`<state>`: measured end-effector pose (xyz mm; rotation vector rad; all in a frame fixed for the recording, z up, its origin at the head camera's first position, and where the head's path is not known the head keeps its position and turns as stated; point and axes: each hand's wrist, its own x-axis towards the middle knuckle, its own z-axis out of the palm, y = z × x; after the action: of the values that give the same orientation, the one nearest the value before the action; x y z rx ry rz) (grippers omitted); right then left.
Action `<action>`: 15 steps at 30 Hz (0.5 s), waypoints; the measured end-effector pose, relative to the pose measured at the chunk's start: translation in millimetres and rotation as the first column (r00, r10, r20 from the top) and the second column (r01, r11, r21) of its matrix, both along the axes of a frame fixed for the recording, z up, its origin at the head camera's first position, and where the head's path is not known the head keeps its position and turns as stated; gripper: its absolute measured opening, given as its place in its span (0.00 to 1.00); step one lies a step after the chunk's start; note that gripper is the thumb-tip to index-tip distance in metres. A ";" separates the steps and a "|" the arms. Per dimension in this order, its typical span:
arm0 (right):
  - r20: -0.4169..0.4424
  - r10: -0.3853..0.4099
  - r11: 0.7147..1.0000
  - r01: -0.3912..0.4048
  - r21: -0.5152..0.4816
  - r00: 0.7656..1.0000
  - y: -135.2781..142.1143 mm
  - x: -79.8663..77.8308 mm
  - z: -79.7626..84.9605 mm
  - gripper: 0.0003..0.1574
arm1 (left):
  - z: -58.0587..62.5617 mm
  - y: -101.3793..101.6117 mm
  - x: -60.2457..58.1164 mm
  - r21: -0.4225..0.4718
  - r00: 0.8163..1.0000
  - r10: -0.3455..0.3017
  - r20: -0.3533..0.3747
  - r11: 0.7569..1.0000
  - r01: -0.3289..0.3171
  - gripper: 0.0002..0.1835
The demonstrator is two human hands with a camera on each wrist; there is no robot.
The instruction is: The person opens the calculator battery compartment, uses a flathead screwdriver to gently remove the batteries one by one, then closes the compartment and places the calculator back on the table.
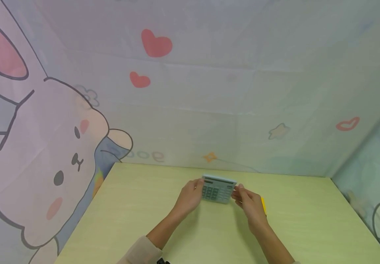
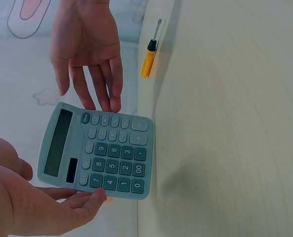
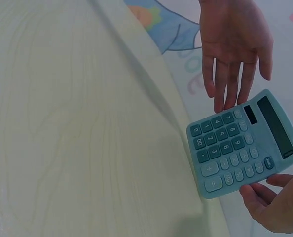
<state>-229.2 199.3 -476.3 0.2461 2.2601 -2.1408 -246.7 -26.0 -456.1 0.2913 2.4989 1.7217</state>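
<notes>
A pale teal calculator is tilted up over the table, its keys and dark display facing me. My left hand is at its left side. In the right wrist view, the fingers of that left hand are straight with the thumb apart, fingertips at the calculator's edge. On the opposite side is my right hand. In the left wrist view, straight fingers of the right hand meet the edge of the calculator, its thumb standing clear.
A screwdriver with a yellow-orange handle lies on the pale wood-grain table, mostly hidden behind my right hand in the head view. A printed cloth with hearts and a cartoon rabbit hangs behind the table's far edge.
</notes>
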 end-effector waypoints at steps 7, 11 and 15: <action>-0.002 -0.009 1.000 0.009 0.002 1.000 0.2 1.1 -1.6 0.39 | 0.0 0.0 -1.8 -0.009 1.000 0.010 0.008 1.000 -0.009 0.34; 0.004 -0.016 1.000 0.016 -0.007 1.000 0.3 1.4 -2.8 0.38 | -0.4 0.3 -2.9 -0.006 1.000 0.021 0.016 1.000 -0.021 0.34; -0.011 -0.020 1.000 0.020 -0.017 1.000 0.3 0.5 -3.3 0.38 | 0.6 1.0 -3.9 0.000 1.000 0.020 0.019 1.000 -0.020 0.34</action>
<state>-228.7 199.5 -479.5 0.2581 2.2544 -2.1758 -250.6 -25.0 -455.5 0.2493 2.4973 1.7238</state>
